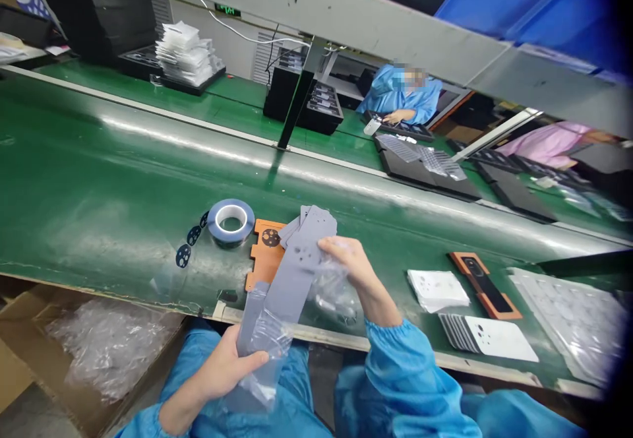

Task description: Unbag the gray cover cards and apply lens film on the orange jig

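A stack of thin grey panels (291,283) with clusters of small holes slants over the bench's front edge, its lower end inside a clear plastic bag (267,359). My left hand (222,365) is closed around that bagged end. At the upper part, the fingertips of my right hand (349,256) grip the panels' right edge; crumpled clear film (336,293) hangs beneath the hand. Several panels are fanned out at the top. Partly hidden behind them is an orange fixture (264,263) with a black perforated disc (270,237).
Left of the fixture lies a blue tape roll (215,220), trailing black perforated discs (194,235). To the right are white sheets (438,289), white panels (504,338), another orange fixture (482,286) and a clear tray (564,319). A carton (163,352) holds plastic film. A co-worker (400,95) sits opposite.
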A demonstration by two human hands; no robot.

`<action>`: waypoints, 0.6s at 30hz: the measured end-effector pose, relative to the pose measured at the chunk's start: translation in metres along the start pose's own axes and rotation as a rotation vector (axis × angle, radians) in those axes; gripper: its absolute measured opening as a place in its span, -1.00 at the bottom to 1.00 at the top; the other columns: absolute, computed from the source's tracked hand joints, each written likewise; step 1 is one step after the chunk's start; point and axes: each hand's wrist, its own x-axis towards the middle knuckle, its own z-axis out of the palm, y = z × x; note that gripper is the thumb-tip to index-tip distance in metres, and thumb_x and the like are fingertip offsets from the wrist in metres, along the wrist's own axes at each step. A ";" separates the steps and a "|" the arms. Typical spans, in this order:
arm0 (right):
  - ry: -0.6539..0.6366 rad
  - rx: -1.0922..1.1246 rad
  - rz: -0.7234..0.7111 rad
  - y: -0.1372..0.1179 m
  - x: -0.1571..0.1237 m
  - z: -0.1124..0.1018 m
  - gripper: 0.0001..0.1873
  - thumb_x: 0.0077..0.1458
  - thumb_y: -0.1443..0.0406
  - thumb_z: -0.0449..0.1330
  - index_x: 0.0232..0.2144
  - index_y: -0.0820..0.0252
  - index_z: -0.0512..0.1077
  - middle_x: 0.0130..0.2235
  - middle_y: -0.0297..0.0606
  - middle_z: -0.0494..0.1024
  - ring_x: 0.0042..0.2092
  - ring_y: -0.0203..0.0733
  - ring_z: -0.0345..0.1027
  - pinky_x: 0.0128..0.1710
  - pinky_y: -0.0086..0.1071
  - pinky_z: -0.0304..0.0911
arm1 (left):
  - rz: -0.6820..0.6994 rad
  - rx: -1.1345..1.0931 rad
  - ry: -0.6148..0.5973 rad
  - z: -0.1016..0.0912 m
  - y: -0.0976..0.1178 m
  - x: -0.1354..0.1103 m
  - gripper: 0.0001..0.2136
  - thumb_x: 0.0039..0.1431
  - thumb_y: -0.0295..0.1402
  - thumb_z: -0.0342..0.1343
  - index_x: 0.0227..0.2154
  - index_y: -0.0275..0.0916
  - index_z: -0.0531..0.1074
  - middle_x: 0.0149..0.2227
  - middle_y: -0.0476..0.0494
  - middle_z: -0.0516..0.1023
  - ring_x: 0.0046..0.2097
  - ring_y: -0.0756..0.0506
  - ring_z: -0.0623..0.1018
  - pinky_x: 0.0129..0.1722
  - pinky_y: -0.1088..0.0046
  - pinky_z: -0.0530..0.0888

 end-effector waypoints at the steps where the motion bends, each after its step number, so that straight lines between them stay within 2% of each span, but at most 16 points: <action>1: 0.069 -0.001 -0.006 -0.004 0.015 -0.011 -0.59 -0.18 0.00 0.41 -0.54 0.24 0.51 -0.56 -0.32 0.49 -0.51 -0.27 0.31 -0.49 -0.41 0.20 | -0.003 0.010 0.007 -0.001 -0.001 -0.001 -0.56 0.00 -0.12 0.36 -0.13 -0.31 0.52 -0.15 -0.24 0.66 -0.11 -0.24 0.60 -0.07 0.27 0.49; 4: 0.193 -0.049 0.005 -0.013 0.052 -0.040 -0.56 -0.25 -0.02 0.42 -0.58 0.24 0.46 -0.59 -0.31 0.47 -0.53 -0.23 0.32 -0.49 -0.37 0.22 | -0.017 0.016 0.068 -0.001 -0.005 -0.003 -0.53 -0.05 -0.10 0.39 -0.15 -0.31 0.51 -0.15 -0.24 0.66 -0.11 -0.24 0.60 -0.08 0.27 0.50; 7: 0.257 -0.144 0.024 -0.018 0.066 -0.055 -0.57 -0.28 0.00 0.43 -0.56 0.26 0.50 -0.53 -0.21 0.54 -0.44 -0.11 0.41 -0.42 -0.31 0.27 | -0.036 -0.038 0.121 0.000 -0.006 -0.004 -0.50 -0.09 -0.09 0.41 -0.14 -0.31 0.50 -0.14 -0.28 0.66 -0.10 -0.26 0.61 -0.09 0.26 0.51; 9: 0.310 -0.206 -0.001 -0.018 0.057 -0.054 -0.56 -0.24 0.02 0.42 -0.41 0.26 0.57 -0.34 -0.12 0.62 -0.23 0.01 0.47 -0.24 -0.25 0.31 | -0.045 -0.086 0.134 0.001 -0.004 -0.004 -0.49 -0.10 -0.10 0.42 -0.14 -0.31 0.50 -0.14 -0.30 0.67 -0.09 -0.28 0.62 -0.09 0.25 0.52; 12: 0.344 -0.342 -0.122 -0.016 0.016 -0.032 -0.54 -0.10 0.01 0.36 -0.21 0.18 0.58 -0.08 -0.11 0.62 0.02 0.09 0.41 0.03 -0.16 0.22 | -0.038 -0.152 0.154 0.003 0.000 -0.002 -0.51 -0.08 -0.14 0.42 -0.12 -0.31 0.51 -0.13 -0.31 0.67 -0.08 -0.29 0.62 -0.08 0.24 0.52; 14: 0.206 -0.406 -0.174 -0.010 -0.023 -0.004 -0.59 0.00 0.00 0.32 -0.23 0.18 0.59 -0.12 -0.12 0.63 -0.04 0.06 0.45 0.04 -0.16 0.22 | -0.024 -0.177 0.165 0.004 0.002 0.000 -0.52 -0.07 -0.17 0.42 -0.11 -0.31 0.51 -0.11 -0.32 0.67 -0.07 -0.29 0.63 -0.08 0.24 0.53; 18: -0.313 -0.263 -0.042 0.009 -0.091 0.058 -0.65 -0.06 0.06 0.40 -0.30 0.17 0.56 -0.29 -0.23 0.63 -0.26 -0.08 0.46 -0.24 -0.31 0.30 | 0.009 -0.203 0.146 0.006 0.004 0.003 -0.50 -0.10 -0.22 0.45 -0.08 -0.30 0.51 -0.07 -0.31 0.66 -0.06 -0.27 0.62 -0.05 0.25 0.52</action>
